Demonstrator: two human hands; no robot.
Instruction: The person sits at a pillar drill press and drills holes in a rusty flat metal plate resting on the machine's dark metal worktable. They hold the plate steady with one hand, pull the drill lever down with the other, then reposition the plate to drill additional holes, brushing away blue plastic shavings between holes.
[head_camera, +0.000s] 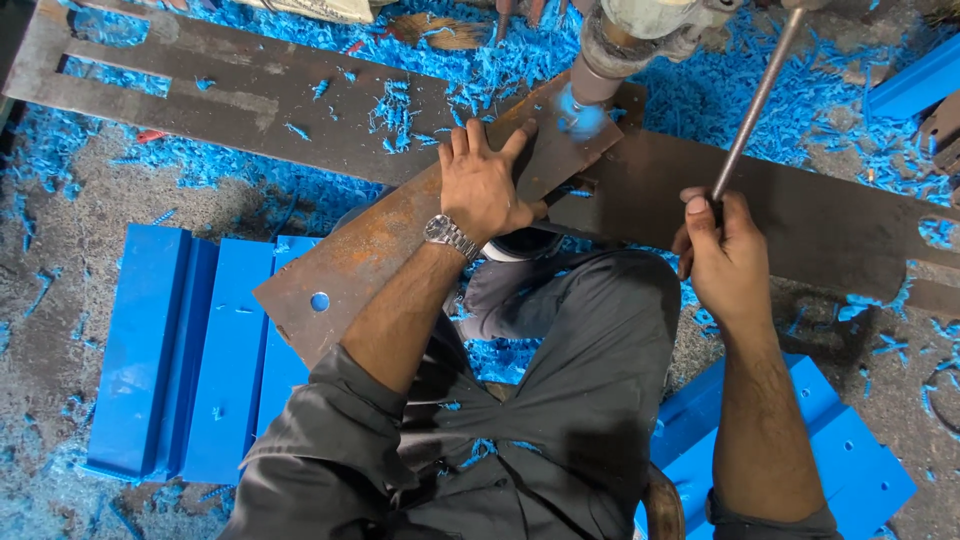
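My left hand (485, 180) lies flat, fingers spread, on a rusty metal plate (380, 250) that rests slantwise under a drill spindle (600, 70). A wristwatch (450, 236) is on that wrist. Blue shavings (580, 118) cling around the drill tip where it meets the plate's far end. The plate has a round hole (319, 301) near its lower end. My right hand (718, 248) is closed around the lower end of a long metal lever rod (755, 105) that rises toward the machine head.
A dark steel machine bed (260, 95) runs across the top and right. Blue plastic blocks (190, 350) lie at the left and more blue blocks (830, 450) at the lower right. Blue shavings (700, 90) cover the concrete floor. My knees in grey trousers (580, 340) fill the middle.
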